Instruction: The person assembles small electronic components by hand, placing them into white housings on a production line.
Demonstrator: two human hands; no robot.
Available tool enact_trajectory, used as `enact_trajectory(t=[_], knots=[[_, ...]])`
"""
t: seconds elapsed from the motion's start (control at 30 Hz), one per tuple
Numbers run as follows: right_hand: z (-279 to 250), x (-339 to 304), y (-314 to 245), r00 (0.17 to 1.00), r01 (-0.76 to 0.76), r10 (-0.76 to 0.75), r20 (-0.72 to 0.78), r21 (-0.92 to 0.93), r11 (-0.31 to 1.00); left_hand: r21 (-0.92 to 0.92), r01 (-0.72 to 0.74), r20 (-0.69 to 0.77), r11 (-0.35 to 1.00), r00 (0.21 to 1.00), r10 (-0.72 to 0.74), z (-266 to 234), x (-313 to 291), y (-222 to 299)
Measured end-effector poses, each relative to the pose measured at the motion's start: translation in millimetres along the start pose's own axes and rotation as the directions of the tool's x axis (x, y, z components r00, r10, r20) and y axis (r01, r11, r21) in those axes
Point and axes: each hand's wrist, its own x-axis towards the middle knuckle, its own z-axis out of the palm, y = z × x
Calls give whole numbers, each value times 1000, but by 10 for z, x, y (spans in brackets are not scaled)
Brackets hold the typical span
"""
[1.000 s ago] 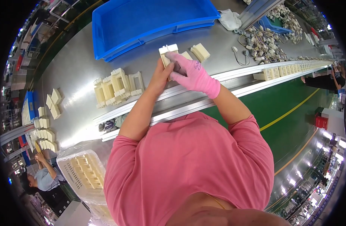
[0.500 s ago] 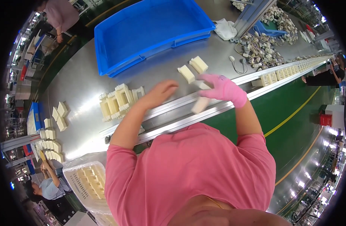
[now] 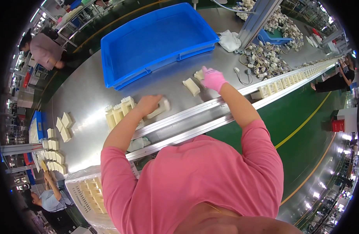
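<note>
My bare left hand [image 3: 149, 104] is closed at one end of a cream plastic housing [image 3: 162, 107], just above the rail's far edge; motion blurs both. Beyond it, my right hand [image 3: 213, 79], in a pink glove, has its fingers on another cream block-shaped housing [image 3: 198, 75] on the steel table, and its fingertips partly cover that piece. A third loose housing [image 3: 192, 87] lies just left of the glove. Left of my left hand stands a row of several cream housings [image 3: 119, 110], partly hidden behind my forearm.
A large blue tray [image 3: 146, 74] stands at the back. Tangled cables with connectors [image 3: 265, 58] heap up at right. A twin metal rail [image 3: 210, 109] crosses before me, carrying a line of housings [image 3: 281, 84]. At lower left are a white crate [image 3: 81, 191] and a seated person [image 3: 52, 199].
My right hand has moved from above the rail to a housing farther back. The left hand has shifted slightly left and nearer, with a housing now at its fingers.
</note>
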Motion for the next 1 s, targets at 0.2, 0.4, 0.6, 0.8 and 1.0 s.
enact_trajectory(t=[0.2,0.4,0.6,0.8,1.0], knots=[[-6,78,-169,975,-36,77,210,-192,981,-772,-149,-468,618,791,-394,-52,59,321],[114,179,5,997,-68,68,-26,-29,997,-984,-116,-29,-131,846,-533,-9,147,541],[-404,-417,-379,894,-46,-371,251,876,480,-975,-220,-201,25,834,-513,167,173,701],[44,-728,-907,770,585,-339,-541,386,713,-940,-340,-312,18,838,-447,-13,51,995],[-38,-856,-957,761,622,-327,-560,486,614,-892,-439,-441,109,788,-429,-23,13,929]])
